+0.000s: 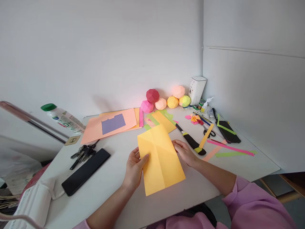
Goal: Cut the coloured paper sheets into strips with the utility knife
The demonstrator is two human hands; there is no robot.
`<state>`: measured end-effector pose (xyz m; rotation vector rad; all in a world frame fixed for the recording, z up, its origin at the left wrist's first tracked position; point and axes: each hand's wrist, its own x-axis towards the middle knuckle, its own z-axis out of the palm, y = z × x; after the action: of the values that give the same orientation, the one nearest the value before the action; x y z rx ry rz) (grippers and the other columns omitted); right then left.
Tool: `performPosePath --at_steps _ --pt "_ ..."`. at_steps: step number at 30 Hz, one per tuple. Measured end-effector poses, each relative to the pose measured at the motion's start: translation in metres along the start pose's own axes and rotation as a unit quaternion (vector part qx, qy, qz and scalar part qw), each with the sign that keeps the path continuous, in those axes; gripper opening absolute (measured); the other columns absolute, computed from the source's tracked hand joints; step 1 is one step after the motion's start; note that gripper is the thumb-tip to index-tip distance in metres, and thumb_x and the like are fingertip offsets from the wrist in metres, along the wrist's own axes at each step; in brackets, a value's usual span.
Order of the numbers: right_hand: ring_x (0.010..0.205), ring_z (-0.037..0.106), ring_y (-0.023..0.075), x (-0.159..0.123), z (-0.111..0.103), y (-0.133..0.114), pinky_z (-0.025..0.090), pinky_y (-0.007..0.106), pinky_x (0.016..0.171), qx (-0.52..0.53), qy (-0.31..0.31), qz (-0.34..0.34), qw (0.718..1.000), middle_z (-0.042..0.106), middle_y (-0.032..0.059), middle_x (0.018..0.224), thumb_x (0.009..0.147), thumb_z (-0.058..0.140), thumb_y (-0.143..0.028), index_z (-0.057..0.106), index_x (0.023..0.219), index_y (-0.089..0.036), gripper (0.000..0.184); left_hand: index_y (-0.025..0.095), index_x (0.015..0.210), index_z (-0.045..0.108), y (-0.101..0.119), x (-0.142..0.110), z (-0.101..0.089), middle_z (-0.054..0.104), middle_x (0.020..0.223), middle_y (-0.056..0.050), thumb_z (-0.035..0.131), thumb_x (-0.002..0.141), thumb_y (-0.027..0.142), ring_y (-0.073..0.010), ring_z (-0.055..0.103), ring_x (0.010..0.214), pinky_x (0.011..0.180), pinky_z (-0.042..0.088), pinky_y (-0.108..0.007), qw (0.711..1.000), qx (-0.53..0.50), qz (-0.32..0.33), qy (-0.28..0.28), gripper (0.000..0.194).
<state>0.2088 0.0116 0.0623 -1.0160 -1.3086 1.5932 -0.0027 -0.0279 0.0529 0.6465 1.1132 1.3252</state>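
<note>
A creased sheet of yellow-orange paper (158, 159) is held up above the front of the white table, tilted toward me. My left hand (135, 167) is closed on its left edge, with the thumb on the front face and fingers behind. At the right edge, my right hand (186, 152) grips the sheet, its fingertips partly hidden behind the paper. Lengthwise and slanting fold lines show on the sheet. Just beyond it lie another yellow piece (165, 121) and green scraps (169, 114). A knife with a black handle (194, 143) lies near my right hand.
Faceted paper balls (152, 96) stand by the wall beside a white box (197, 89). Peach sheets (90, 130), keys (83, 154) and a black phone (85, 171) are at left. Scissors (209, 132), paper strips (230, 148) and a dark phone (230, 135) lie at right.
</note>
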Motion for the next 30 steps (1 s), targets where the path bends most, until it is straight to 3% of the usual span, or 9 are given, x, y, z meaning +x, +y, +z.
performPosePath --at_steps 9,11,15,17,20,22,24,27,30 --pt "0.062 0.050 0.0119 -0.001 0.000 0.012 0.039 0.025 0.058 -0.022 -0.064 0.041 0.997 0.052 -0.0017 0.069 0.080 0.062 -0.053 0.054 0.072 -0.017 0.037 0.023 0.127 0.034 -0.003 -0.004 -0.001 0.054 0.128 -0.015 0.063 0.079 0.048 -0.0309 0.059 0.111 0.086 0.052 -0.051 0.978 0.174 0.115 -0.003 0.061" --pt "0.070 0.057 0.0153 0.001 0.003 0.022 0.044 0.028 0.063 -0.015 -0.077 0.063 0.995 0.059 0.0009 0.077 0.078 0.063 -0.054 0.057 0.082 -0.017 0.037 0.020 0.138 0.025 -0.009 -0.001 -0.006 0.043 0.139 -0.020 0.060 0.081 0.049 -0.0351 0.043 0.128 0.099 0.040 -0.057 0.920 0.328 0.212 0.031 0.073" --pt "0.096 0.061 0.0225 0.002 0.006 0.038 0.050 0.036 0.078 -0.054 -0.122 0.053 0.990 0.063 0.0085 0.106 0.084 0.059 -0.048 0.053 0.119 -0.019 0.046 0.015 0.148 0.010 -0.020 0.007 -0.013 0.010 0.155 -0.021 0.059 0.083 0.044 -0.0403 0.000 0.142 0.110 0.010 -0.066 0.705 0.570 0.411 0.092 0.086" --pt "0.105 0.059 0.0240 0.001 0.008 0.043 0.049 0.039 0.084 -0.113 -0.122 0.034 0.986 0.060 0.0111 0.118 0.087 0.056 -0.043 0.042 0.134 -0.021 0.053 0.022 0.149 0.007 -0.023 0.010 -0.015 0.011 0.156 -0.015 0.052 0.088 0.037 -0.0366 -0.001 0.143 0.111 0.011 -0.063 0.646 0.619 0.447 0.015 0.078" --pt "0.111 0.055 0.0259 0.001 0.010 0.046 0.046 0.044 0.092 -0.227 -0.096 -0.004 0.969 0.058 0.0119 0.122 0.088 0.054 -0.034 0.035 0.141 -0.022 0.057 0.026 0.150 0.005 -0.030 0.017 -0.020 0.024 0.154 -0.008 0.040 0.094 0.031 -0.0273 0.012 0.143 0.113 0.022 -0.050 0.615 0.641 0.426 -0.170 0.066" --pt "0.109 0.056 0.0256 0.000 0.013 0.044 0.045 0.044 0.093 -0.293 -0.093 -0.044 0.951 0.060 0.0104 0.117 0.088 0.053 -0.029 0.040 0.137 -0.021 0.052 0.026 0.149 0.012 -0.036 0.023 -0.025 0.029 0.152 -0.007 0.038 0.095 0.036 -0.0257 0.020 0.141 0.114 0.021 -0.048 0.600 0.652 0.397 -0.238 0.061" --pt "0.104 0.057 0.0246 -0.002 0.016 0.040 0.047 0.042 0.090 -0.364 -0.087 -0.085 0.924 0.061 0.0111 0.113 0.087 0.051 -0.023 0.048 0.130 -0.018 0.043 0.023 0.148 0.020 -0.042 0.030 -0.030 0.030 0.152 -0.009 0.038 0.094 0.042 -0.0265 0.024 0.140 0.115 0.020 -0.047 0.594 0.673 0.366 -0.244 0.061" --pt "0.101 0.057 0.0272 -0.006 0.019 0.036 0.050 0.043 0.083 -0.511 -0.079 -0.139 0.844 0.058 0.0162 0.117 0.087 0.048 -0.018 0.058 0.116 -0.014 0.031 0.018 0.145 0.030 -0.045 0.038 -0.038 0.032 0.150 -0.011 0.039 0.093 0.047 -0.0287 0.024 0.140 0.114 0.021 -0.048 0.594 0.696 0.341 -0.218 0.061" --pt "0.121 0.045 0.0328 -0.008 0.018 0.038 0.045 0.049 0.091 -0.607 -0.113 -0.208 0.759 0.049 0.0181 0.134 0.091 0.044 -0.021 0.059 0.115 -0.014 0.029 0.018 0.141 0.039 -0.040 0.043 -0.043 0.035 0.149 -0.011 0.039 0.092 0.048 -0.0304 0.025 0.140 0.112 0.024 -0.050 0.597 0.704 0.334 -0.192 0.058"
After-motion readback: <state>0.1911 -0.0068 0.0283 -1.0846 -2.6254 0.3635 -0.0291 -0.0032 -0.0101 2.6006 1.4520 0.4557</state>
